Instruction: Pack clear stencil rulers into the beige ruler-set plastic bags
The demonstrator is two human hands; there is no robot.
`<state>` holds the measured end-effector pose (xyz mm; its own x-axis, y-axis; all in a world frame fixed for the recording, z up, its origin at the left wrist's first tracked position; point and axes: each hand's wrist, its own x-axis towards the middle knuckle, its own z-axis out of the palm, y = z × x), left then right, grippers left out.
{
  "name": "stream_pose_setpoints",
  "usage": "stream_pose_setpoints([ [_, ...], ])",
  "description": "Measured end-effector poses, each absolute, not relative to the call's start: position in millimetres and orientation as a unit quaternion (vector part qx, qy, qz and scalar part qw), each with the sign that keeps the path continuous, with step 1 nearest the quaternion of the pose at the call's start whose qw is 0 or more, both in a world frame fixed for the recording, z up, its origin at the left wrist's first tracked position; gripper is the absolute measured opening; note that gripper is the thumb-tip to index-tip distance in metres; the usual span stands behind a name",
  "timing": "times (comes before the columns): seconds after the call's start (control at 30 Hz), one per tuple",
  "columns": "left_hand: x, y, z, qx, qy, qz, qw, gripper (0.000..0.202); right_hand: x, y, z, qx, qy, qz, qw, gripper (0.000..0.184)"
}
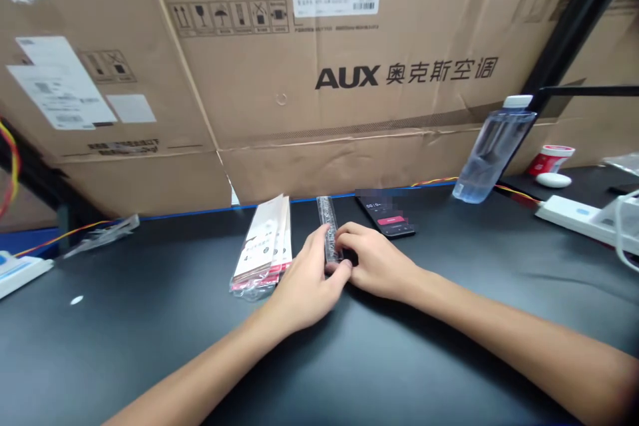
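A narrow, clear plastic strip [327, 216] with fine markings, looking like a ruler, lies lengthwise on the black table in front of me. My left hand [308, 283] is closed along its left side, the thumb reaching across the near end. From the right, my right hand [374, 259] curls its fingers over the strip's edge, fingertips touching it. The thumbs almost meet at the near end, which the hands partly hide. Left of my left hand is a clear bag of printed white and red cards [262, 243]. A black phone [387, 216] with a lit screen lies beyond my right hand.
A large AUX cardboard box [249, 100] walls off the back of the table. At right stand a water bottle [492, 150], a red-and-white tub [550, 160] and a white power strip [574, 219]. Another power strip [22, 273] and a crumpled plastic bag [107, 234] are at left.
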<state>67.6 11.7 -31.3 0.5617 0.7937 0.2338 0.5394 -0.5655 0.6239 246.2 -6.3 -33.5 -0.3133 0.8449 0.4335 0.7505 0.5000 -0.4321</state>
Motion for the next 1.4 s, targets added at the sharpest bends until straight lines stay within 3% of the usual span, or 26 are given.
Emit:
stream_pose_setpoints([
  [0.17, 64.8, 7.6, -25.3, 0.814, 0.426, 0.235, 0.318, 0.067, 245.7, -3.7, -34.5, -0.53, -0.763, 0.112, 0.353, 0.026],
  [0.47, 59.2, 5.3, -21.7, 0.802, 0.413, 0.238, 0.359, 0.081, 235.6, -3.5, -43.7, -0.495, -0.767, 0.171, 0.371, 0.02],
  [0.7, 57.0, 4.2, -22.3, 0.808, 0.392, 0.249, 0.364, 0.085, 233.4, -8.3, -40.8, -0.479, -0.788, 0.17, 0.348, 0.03],
  [0.83, 56.1, 4.5, -23.3, 0.811, 0.37, 0.264, 0.368, 0.073, 232.0, -9.9, -38.9, -0.482, -0.797, 0.147, 0.333, 0.026],
  [1.03, 55.2, 6.1, -22.3, 0.806, 0.391, 0.246, 0.371, 0.082, 231.3, -11.5, -36.3, -0.495, -0.796, 0.116, 0.329, 0.014],
  [1.4, 55.6, 3.7, -18.5, 0.812, 0.391, 0.234, 0.364, 0.073, 236.5, -8.0, -36.6, -0.498, -0.796, 0.092, 0.331, 0.009],
])
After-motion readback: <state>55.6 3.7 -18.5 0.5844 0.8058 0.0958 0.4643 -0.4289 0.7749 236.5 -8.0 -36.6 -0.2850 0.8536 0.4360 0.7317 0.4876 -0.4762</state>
